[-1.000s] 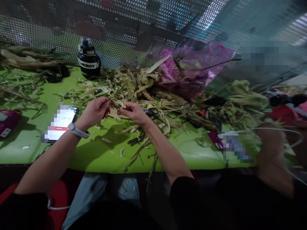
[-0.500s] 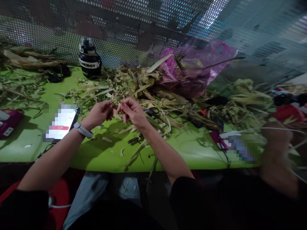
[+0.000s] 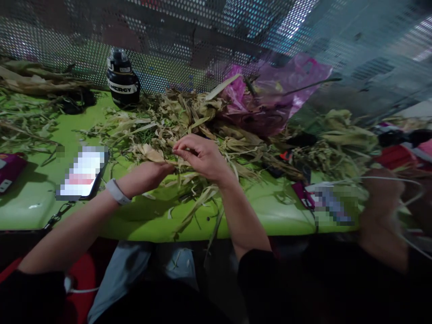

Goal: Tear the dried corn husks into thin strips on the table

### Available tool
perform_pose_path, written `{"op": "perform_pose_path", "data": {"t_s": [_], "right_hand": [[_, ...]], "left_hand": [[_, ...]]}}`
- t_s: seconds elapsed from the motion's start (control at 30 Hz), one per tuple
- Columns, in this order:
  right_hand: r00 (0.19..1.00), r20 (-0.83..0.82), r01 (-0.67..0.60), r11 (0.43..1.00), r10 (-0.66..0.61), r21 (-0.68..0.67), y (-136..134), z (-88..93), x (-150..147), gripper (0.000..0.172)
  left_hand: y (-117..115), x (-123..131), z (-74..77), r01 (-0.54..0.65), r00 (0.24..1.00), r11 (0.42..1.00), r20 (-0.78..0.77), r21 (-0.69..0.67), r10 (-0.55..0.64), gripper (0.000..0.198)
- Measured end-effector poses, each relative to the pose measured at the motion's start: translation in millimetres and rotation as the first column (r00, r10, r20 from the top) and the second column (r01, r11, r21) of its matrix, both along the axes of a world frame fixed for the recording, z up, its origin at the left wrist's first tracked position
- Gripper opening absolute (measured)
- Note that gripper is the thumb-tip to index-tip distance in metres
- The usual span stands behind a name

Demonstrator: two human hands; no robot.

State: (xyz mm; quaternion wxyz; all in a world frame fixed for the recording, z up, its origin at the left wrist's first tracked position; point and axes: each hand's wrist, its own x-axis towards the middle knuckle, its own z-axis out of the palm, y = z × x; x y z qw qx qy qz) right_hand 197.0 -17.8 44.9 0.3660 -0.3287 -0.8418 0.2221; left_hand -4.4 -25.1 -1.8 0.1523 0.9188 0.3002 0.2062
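My left hand (image 3: 155,175), a pale band on its wrist, is closed with its back turned up and its fingertips hidden. Just beyond it shows a broad pale piece of dry corn husk (image 3: 150,153); whether the hand grips it I cannot tell. My right hand (image 3: 202,155) is slightly higher and to the right, thumb and fingers pinched together. Anything in that pinch is too small to make out. Both hands are close together over the near edge of a heap of dry husks (image 3: 182,110). Long husk strips (image 3: 199,202) lie below them on the green table (image 3: 135,225).
A black bottle (image 3: 123,81) stands at the back, and a lit phone (image 3: 83,173) lies left. Behind the heap is a pink plastic bag (image 3: 276,99) against a perforated metal screen (image 3: 182,45). Another person's arm (image 3: 384,211), a cable and more husks are at right.
My left hand has turned over and dropped slightly to the right. My right hand has shifted right, its fingers now pinched. The pale husk piece beyond my left hand now shows.
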Motion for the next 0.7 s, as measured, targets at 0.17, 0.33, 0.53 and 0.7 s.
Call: {"op": "perform_pose_path", "data": {"t_s": [0.17, 0.33, 0.53, 0.7], "right_hand": [[0.997, -0.030, -0.077, 0.962, 0.072, -0.262, 31, -21.9, 12, 0.038], [0.990, -0.129, -0.107, 0.913, 0.060, -0.395, 44, -53.0, -6, 0.041], [0.992, -0.121, -0.033, 0.993, 0.019, -0.115, 21, -41.6, -22, 0.039], [0.967, -0.242, 0.092, 0.994, -0.077, 0.053, 17, -39.3, -25, 0.038]], "left_hand": [[-11, -1, 15.7, 0.226, 0.960, 0.958, 0.209, -0.178, -0.188, 0.018], [17, -14, 5.3, -0.156, 0.757, 0.905, 0.541, -0.396, 0.368, 0.024], [30, -14, -6.6, -0.198, 0.714, 0.820, 0.495, -0.537, 0.496, 0.027], [26, -12, -4.4, -0.113, 0.740, 0.813, 0.497, -0.572, 0.453, 0.029]]}}
